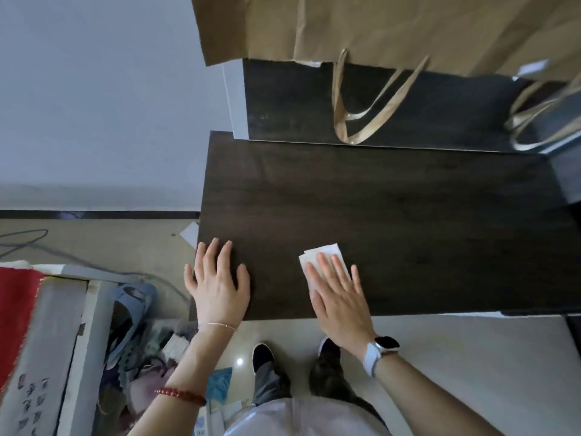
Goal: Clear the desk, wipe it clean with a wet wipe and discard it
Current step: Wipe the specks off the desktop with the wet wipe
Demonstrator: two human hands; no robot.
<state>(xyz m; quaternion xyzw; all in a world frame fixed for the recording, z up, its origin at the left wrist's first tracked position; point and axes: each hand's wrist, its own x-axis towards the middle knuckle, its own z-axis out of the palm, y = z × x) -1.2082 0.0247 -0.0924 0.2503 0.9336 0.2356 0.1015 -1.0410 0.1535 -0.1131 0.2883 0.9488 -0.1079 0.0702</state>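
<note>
Though dark brush characters run down the pale scroll-like sheet (pixel 30 401) at the lower left of the frame, they are too blurred and skewed to read, and no brand shows on anything else. The counter (pixel 393 209) is a dark wood-grain slab filling the middle and right of the frame, with a raised dark shelf (pixel 289 102) behind it at the top. Over that shelf hang brown paper bags (pixel 377 23), their flat paper handles (pixel 364 114) drooping down its front; small white tags on the bags are illegible. The left hand (pixel 217 284) lies flat, fingers spread and straight, on the counter's near left corner, a thin chain at its wrist and a red bead bracelet (pixel 180 395) further up the forearm. The right hand (pixel 339 294), wearing a smartwatch (pixel 382 347) on a pale strap, presses with straight fingers on a folded white wet wipe (pixel 320 250) near the counter's front edge, centre frame; the wipe's far end shows beyond the fingertips. The wall at the upper left is plain grey-white with a dark baseboard. The floor is pale and glossy. At the lower left lie a red cloth (pixel 15 313), a blue slipper (pixel 132 306), a grey cable (pixel 37 243) and mixed clutter. Dark shoes (pixel 262 357) stand below the counter's edge.
</note>
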